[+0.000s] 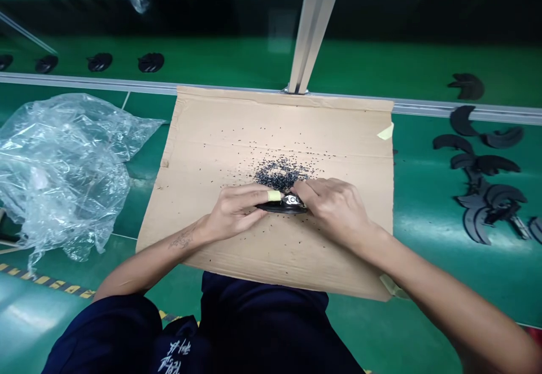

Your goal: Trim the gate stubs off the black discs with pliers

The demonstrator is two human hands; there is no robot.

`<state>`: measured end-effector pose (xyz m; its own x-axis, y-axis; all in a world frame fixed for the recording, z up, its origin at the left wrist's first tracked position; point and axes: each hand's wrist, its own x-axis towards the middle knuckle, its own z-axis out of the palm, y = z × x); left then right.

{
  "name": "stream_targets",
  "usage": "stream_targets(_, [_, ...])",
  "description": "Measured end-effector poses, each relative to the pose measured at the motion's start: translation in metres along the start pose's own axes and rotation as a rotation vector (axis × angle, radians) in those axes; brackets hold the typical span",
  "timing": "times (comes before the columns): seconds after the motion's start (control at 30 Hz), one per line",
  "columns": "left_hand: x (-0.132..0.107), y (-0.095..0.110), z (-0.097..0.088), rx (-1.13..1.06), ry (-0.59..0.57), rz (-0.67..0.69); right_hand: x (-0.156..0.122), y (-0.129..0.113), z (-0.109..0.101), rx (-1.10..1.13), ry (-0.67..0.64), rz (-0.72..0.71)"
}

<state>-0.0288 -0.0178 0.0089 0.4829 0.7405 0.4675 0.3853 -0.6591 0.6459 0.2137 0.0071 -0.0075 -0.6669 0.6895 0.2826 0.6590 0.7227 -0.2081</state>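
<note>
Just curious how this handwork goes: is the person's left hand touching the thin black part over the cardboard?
Touching: the head view shows the left hand pinching the thin black part at one end between thumb and fingers.

We list: hand tool (292,199), shiny metal at its joint; dark piece (280,210), smooth, plastic-looking; cardboard sheet (339,128), matt, creased; bag (63,154), clear plastic, glossy, crinkled; tabletop (419,205), smooth, glossy; post (315,30), metal, dull sheen; clothing (262,317), matt cloth.
</note>
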Motion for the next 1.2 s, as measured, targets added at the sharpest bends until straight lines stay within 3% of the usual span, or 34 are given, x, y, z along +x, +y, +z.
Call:
stream_targets(0.1, [0.003,0.005,-0.002,0.071,-0.045,-0.014,-0.001,0.008,0.006,0.126,-0.035,0.056])
stream_targets(0.2, [0.008,0.009,-0.005,0.166,-0.146,-0.008,0.003,0.013,0.006,0.024,0.011,0.118])
stream_targets(0.3, [0.013,0.009,-0.005,0.346,-0.288,0.04,0.007,0.011,-0.001,-0.078,-0.002,0.057])
stream_targets(0.4, [0.012,0.007,-0.007,0.47,-0.334,0.067,0.003,0.016,-0.01,-0.101,-0.044,0.033])
stream_targets(0.47, [0.009,0.004,-0.012,0.399,-0.287,0.014,-0.004,0.031,-0.012,-0.113,-0.059,0.094])
stream_targets(0.53, [0.009,-0.001,-0.018,0.243,-0.222,-0.122,-0.009,0.054,-0.01,-0.141,-0.064,0.203])
stream_targets(0.7, [0.019,-0.019,-0.02,-0.253,-0.066,-0.461,-0.009,0.109,0.015,-0.195,-0.066,0.492])
stream_targets(0.87, [0.019,-0.034,-0.017,-0.449,-0.019,-0.688,-0.007,0.117,0.027,-0.183,0.008,0.507])
stream_targets(0.93, [0.019,-0.041,-0.021,-0.353,-0.001,-0.609,-0.01,0.115,0.026,-0.164,0.058,0.466])
stream_targets(1.03, [0.036,-0.061,-0.04,0.031,-0.026,-0.358,-0.02,0.112,0.019,-0.13,0.162,0.394])
stream_targets(1.1, [0.06,-0.082,-0.061,0.259,-0.022,-0.256,-0.031,0.108,0.014,-0.092,0.213,0.373])
stream_targets(1.2, [0.104,-0.121,-0.097,0.403,0.058,-0.23,-0.055,0.094,0.006,-0.022,0.259,0.363])
